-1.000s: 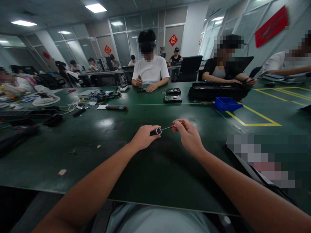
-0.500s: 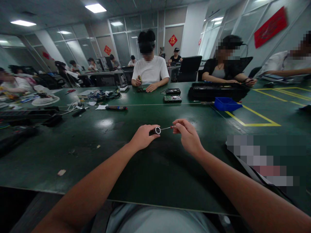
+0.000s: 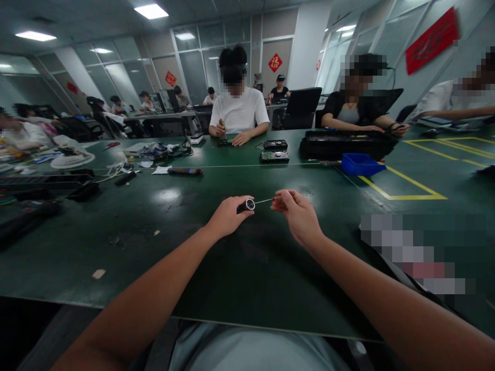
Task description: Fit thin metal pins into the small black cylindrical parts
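The broad dark green matte table [image 3: 240, 268] bears bright yellow painted lines [image 3: 402, 186] toward its right. On it, a blue plastic bin [image 3: 360, 164] sits just beyond them; the small cylinder [image 3: 247, 205] looks black with a silvery rim.

The green table [image 3: 240, 268] is bare around both hands. Far left lie cables [image 3: 116, 169] and a screwdriver [image 3: 185, 171]; far right, a blue bin [image 3: 360, 164].
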Available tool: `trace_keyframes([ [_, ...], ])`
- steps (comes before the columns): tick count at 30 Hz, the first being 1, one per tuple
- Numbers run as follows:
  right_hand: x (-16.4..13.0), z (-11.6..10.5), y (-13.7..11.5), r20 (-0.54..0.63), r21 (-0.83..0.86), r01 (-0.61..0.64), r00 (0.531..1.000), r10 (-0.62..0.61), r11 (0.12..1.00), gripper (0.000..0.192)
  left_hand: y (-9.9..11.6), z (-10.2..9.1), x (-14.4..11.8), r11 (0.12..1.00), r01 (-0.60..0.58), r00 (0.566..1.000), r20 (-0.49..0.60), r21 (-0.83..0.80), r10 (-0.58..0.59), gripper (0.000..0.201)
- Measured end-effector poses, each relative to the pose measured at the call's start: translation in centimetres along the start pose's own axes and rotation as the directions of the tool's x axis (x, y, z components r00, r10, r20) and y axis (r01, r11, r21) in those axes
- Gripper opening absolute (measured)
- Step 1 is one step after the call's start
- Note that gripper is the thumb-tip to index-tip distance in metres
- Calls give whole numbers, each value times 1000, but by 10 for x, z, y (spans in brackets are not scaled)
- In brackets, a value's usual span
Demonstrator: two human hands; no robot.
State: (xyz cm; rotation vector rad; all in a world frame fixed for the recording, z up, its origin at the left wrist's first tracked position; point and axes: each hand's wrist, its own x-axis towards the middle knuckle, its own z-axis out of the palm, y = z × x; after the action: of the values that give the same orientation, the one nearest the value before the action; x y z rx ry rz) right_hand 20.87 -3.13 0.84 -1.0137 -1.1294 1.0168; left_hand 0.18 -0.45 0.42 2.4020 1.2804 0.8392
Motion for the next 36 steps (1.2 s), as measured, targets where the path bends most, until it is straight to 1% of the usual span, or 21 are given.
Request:
trace_keyframes([
  [2, 4, -1, 2, -8, 109, -78, 997, 80, 991, 23, 0, -3, 1, 999, -47, 999, 1, -1, 47, 40],
  [4, 8, -3, 3, -16, 203, -192, 980, 199, 960, 22, 0, -6, 2, 991, -131, 991, 31, 28, 130, 39],
  [6, 12, -6, 3, -23, 240, -309, 946, 324, 920, 22, -2, -8, 4, 978, -187, 981, 75, 95, 180, 37],
  [7, 13, -8, 2, -51, 245, -320, 938, 342, 915, 22, -3, -8, 5, 973, -190, 980, 92, 129, 179, 36],
  [9, 14, -9, 1, -115, 226, -276, 945, 307, 934, 21, -6, -7, 7, 972, -165, 983, 114, 169, 147, 36],
  [11, 13, -9, 0, -160, 165, -187, 964, 214, 968, 19, -7, -5, 7, 977, -134, 985, 126, 167, 114, 37],
  [13, 10, -7, -1, -175, 73, -110, 977, 122, 991, 19, -7, -4, 6, 985, -105, 988, 124, 140, 87, 36],
  [16, 7, -7, -3, -190, -32, -34, 981, 28, 999, 19, -3, -6, 5, 999, -21, 997, 71, 39, 19, 30],
  [19, 6, -9, -6, -196, -59, 15, 980, -27, 998, 19, 1, -10, 5, 988, 81, 996, -11, -134, -83, 27],
  [21, 6, -11, -7, -188, -69, 54, 980, -66, 996, 20, 2, -11, 7, 939, 142, 988, -17, -312, -155, 30],
  [23, 6, -13, -9, -177, -87, 91, 979, -105, 992, 20, 4, -12, 9, 839, 202, 976, 31, -505, -217, 35],
  [24, 5, -14, -11, -171, -101, 106, 978, -123, 989, 21, 5, -12, 9, 787, 229, 970, 61, -573, -237, 35],
  [25, 5, -15, -12, -167, -117, 120, 976, -139, 986, 21, 7, -13, 10, 754, 254, 964, 94, -605, -249, 34],
  [26, 4, -15, -13, -168, -137, 132, 974, -154, 982, 22, 10, -14, 10, 753, 274, 960, 127, -598, -249, 32],
  [27, 3, -14, -15, -166, -154, 139, 972, -165, 978, 22, 13, -15, 10, 786, 285, 959, 155, -548, -239, 31],
  [29, 1, -14, -18, -167, -177, 154, 969, -184, 972, 22, 20, -16, 9, 896, 259, 960, 198, -360, -198, 35],
  [30, 0, -13, -19, -167, -183, 160, 967, -191, 970, 22, 24, -16, 9, 942, 221, 961, 219, -253, -166, 36],
  [32, 0, -13, -21, -166, -190, 169, 965, -201, 967, 22, 29, -12, 9, 989, 117, 960, 265, -86, -91, 34],
  [34, 0, -13, -21, -164, -195, 173, 965, -206, 965, 22, 32, -4, 9, 1000, 12, 942, 335, 19, -18, 31],
  [36, 0, -13, -21, -164, -203, 175, 964, -209, 963, 22, 33, 4, 11, 991, -75, 915, 403, 110, 24, 34],
])
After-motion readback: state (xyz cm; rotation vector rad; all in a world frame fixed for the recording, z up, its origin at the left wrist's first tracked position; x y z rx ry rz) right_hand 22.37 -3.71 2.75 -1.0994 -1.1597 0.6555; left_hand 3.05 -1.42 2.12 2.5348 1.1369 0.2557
